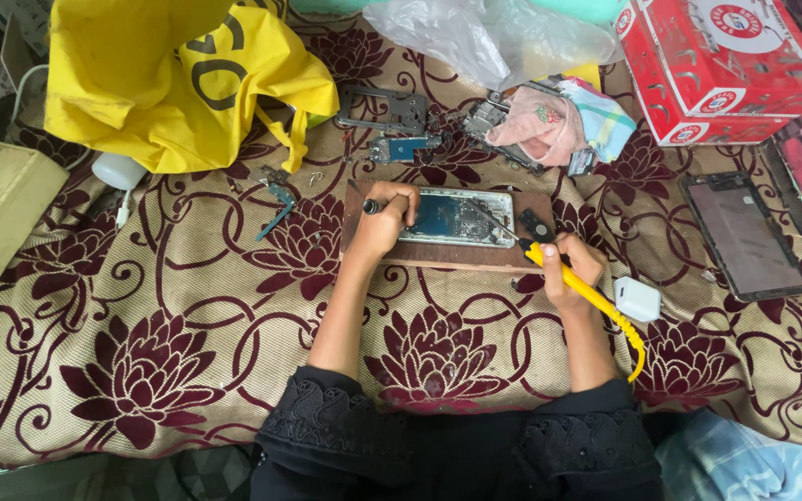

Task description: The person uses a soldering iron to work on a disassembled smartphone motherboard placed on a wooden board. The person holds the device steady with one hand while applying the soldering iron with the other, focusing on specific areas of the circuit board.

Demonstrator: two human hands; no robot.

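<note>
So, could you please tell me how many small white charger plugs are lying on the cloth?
2: one white charger plug lies by the yellow bag at the left, the other sits beside the right hand. More may be hidden under the bags.

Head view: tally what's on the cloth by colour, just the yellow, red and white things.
Yellow: 2, bag and soldering iron in the right hand
Red: 1, box
White: 2, adapter and plug
Total: 5
</note>
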